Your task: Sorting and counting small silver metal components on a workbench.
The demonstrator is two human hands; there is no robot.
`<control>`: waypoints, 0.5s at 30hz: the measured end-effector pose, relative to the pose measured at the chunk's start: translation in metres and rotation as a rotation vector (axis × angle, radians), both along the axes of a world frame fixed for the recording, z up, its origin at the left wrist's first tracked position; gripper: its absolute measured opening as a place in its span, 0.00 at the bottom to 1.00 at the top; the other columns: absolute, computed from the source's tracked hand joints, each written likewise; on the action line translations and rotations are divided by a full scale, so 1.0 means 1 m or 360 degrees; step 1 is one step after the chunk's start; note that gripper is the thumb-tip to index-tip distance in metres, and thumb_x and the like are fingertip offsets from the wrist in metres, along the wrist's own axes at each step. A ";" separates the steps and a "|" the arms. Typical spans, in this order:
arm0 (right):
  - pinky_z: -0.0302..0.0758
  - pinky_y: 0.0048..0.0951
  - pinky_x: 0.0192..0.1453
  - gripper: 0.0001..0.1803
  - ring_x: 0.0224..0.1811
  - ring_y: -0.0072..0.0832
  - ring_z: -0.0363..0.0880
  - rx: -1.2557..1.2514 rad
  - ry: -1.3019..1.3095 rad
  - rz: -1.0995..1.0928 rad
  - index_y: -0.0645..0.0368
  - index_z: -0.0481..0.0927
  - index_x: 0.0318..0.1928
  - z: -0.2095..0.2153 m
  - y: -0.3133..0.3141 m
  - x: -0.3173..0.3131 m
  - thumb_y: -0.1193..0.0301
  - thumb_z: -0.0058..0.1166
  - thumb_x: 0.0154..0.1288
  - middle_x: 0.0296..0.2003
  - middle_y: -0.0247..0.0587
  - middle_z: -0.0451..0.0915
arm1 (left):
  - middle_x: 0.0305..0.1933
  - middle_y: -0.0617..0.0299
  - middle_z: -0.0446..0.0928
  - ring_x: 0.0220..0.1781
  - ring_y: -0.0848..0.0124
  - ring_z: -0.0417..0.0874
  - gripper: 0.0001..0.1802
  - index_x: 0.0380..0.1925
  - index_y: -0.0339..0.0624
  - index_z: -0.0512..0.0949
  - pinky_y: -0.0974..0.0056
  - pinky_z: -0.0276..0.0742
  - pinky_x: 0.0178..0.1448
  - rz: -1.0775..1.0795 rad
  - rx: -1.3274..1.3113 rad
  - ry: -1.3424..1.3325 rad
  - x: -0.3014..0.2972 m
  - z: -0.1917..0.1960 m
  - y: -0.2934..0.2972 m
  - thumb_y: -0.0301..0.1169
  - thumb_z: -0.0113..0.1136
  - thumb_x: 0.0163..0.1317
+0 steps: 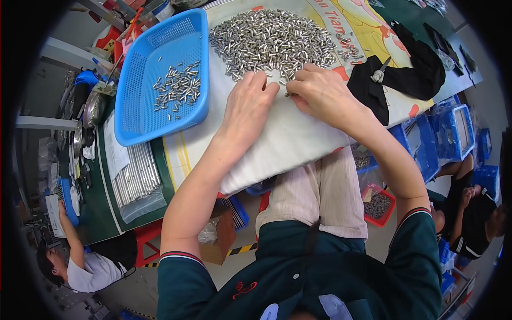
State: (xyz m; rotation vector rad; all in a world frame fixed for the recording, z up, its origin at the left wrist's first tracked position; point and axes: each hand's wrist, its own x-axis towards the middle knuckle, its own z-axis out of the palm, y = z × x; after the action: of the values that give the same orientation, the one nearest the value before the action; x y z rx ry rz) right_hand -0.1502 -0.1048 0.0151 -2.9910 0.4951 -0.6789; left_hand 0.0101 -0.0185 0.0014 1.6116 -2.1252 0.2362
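Observation:
A broad pile of small, pointed, silvery metal parts (277, 40) lies on the white cloth (277, 144) that covers the table. At its near edge, my left hand (249, 104) has its fingers curled down by the parts; what they hold, if anything, is hidden. Just to the right, my right hand (324, 95) is closed in a pinch, with a small metal part (288, 95) at its fingertips. Left of the pile stands a blue perforated plastic basket (124, 114), with more of the same parts in a loose heap inside.
A black cloth (368, 90) lies right of the pile, with a small blade wrapped in white (378, 76) on it. Long metal rods (136, 181) lie at the left. A red bin (386, 209) is below the table. Other people are at both sides.

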 end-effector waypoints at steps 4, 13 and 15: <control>0.75 0.34 0.33 0.01 0.32 0.36 0.76 -0.0103 0.0035 0.0138 0.60 0.77 0.20 -0.001 -0.005 0.008 0.76 0.53 0.43 0.21 0.41 0.77 | 0.31 0.54 0.69 0.37 0.60 0.72 0.05 0.25 0.36 0.72 0.60 0.73 0.41 0.0014 0.0046 -0.0022 -0.002 0.003 0.003 0.20 0.51 0.45; 0.74 0.34 0.34 0.02 0.34 0.37 0.76 0.0051 0.0427 0.0013 0.64 0.76 0.20 0.007 0.001 0.017 0.77 0.52 0.43 0.23 0.45 0.77 | 0.31 0.53 0.69 0.38 0.60 0.74 0.05 0.25 0.35 0.73 0.61 0.75 0.40 0.0076 0.0039 -0.0118 -0.005 0.006 0.005 0.20 0.51 0.44; 0.75 0.34 0.34 0.02 0.35 0.37 0.76 0.0003 0.0354 0.0039 0.63 0.76 0.19 0.007 0.003 0.013 0.77 0.52 0.42 0.24 0.45 0.77 | 0.31 0.52 0.69 0.37 0.60 0.74 0.05 0.25 0.35 0.73 0.60 0.76 0.39 0.0118 0.0109 -0.0116 -0.006 0.006 0.007 0.20 0.52 0.44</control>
State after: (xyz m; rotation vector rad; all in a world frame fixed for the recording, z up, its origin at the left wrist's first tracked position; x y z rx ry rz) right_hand -0.1368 -0.1015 0.0220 -3.0811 0.4660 -0.3447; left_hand 0.0038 -0.0111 0.0079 1.7484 -2.1511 0.2517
